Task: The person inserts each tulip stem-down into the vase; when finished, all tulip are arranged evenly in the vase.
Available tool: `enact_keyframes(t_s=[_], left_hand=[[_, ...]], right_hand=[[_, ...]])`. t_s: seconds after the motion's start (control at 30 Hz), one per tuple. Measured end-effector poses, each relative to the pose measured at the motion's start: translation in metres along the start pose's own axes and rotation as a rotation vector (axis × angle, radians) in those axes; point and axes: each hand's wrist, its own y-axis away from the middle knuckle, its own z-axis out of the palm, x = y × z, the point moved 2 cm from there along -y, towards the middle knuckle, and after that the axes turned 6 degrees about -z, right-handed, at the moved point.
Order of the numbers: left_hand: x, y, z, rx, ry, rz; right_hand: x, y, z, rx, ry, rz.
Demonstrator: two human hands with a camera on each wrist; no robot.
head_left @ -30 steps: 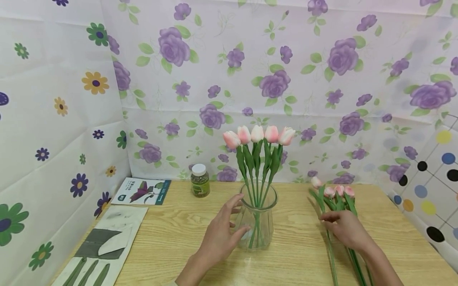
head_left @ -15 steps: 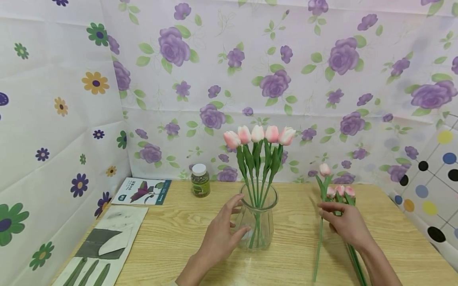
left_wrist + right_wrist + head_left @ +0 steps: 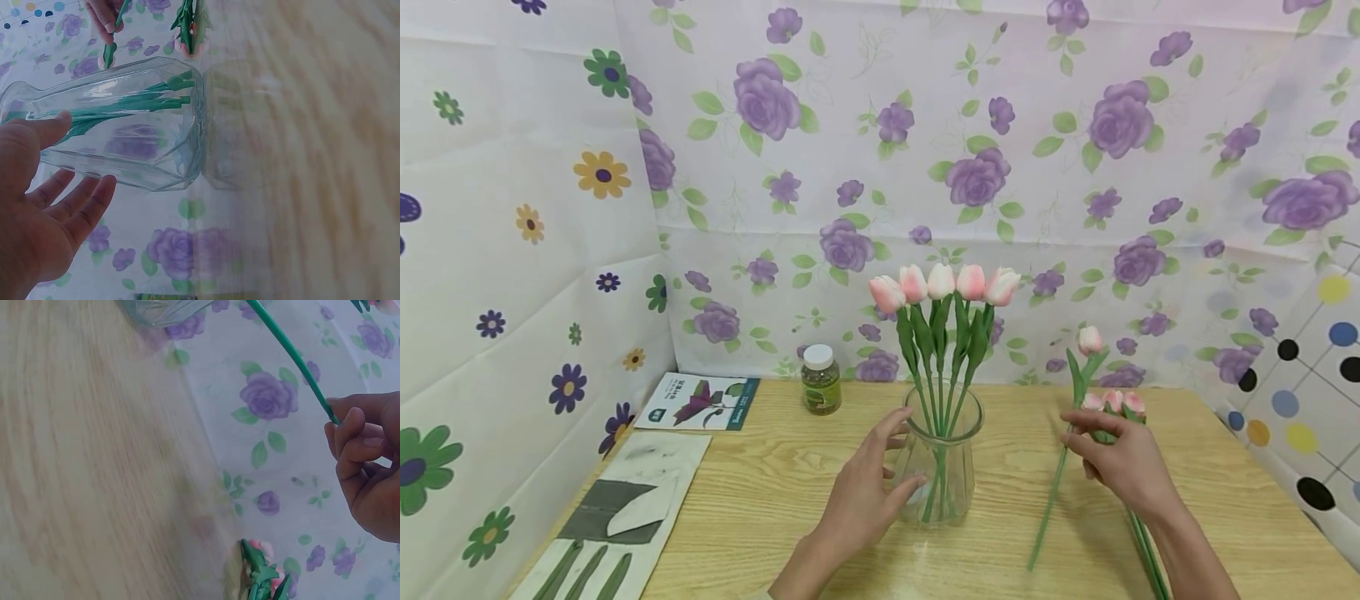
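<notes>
A clear glass vase (image 3: 958, 493) stands upright on the table, holding several pink-and-white tulips (image 3: 941, 282). My left hand (image 3: 867, 492) is at its left side, fingers loosely spread and thumb in front. In the left wrist view those fingers (image 3: 87, 209) are nearly straight along the glass; whether they press it I cannot tell. My right hand (image 3: 1123, 462) pinches a single tulip (image 3: 1089, 339) by its green stem, flower up, stem end slanting down toward the vase. Under and behind that hand, more tulips (image 3: 1114, 402) lie on the table, their stems partly hidden.
A small jar with a white lid (image 3: 820, 383) stands back left of the vase. A printed card (image 3: 696, 402) and a sheet with leaf-like pictures (image 3: 625, 500) lie along the table's left edge. Flower-patterned cloth (image 3: 850, 125) hangs behind the wooden table (image 3: 760, 517).
My right hand has lifted one tulip off the bunch; its flower has risen and its stem end has swung left toward the vase. My left hand and the vase have stayed put.
</notes>
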Motion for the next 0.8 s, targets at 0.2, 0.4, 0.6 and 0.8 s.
enact_keyframes(t_s=[0.2,0.4,0.6,0.8], left_hand=[[0.000,0.000,-0.001,0.005,0.002,0.002],[0.001,0.000,-0.001,-0.001,0.000,0.000],[0.000,0.000,0.000,0.002,0.002,-0.001],[0.001,0.000,0.000,0.000,0.002,-0.005]], right_hand=[[-0.007,0.000,0.003,0.016,-0.055,-0.004],[-0.012,-0.001,0.005,0.043,-0.085,-0.032],[-0.019,-0.002,0.009,0.083,-0.131,-0.044],[-0.025,-0.003,0.011,0.121,-0.133,-0.074]])
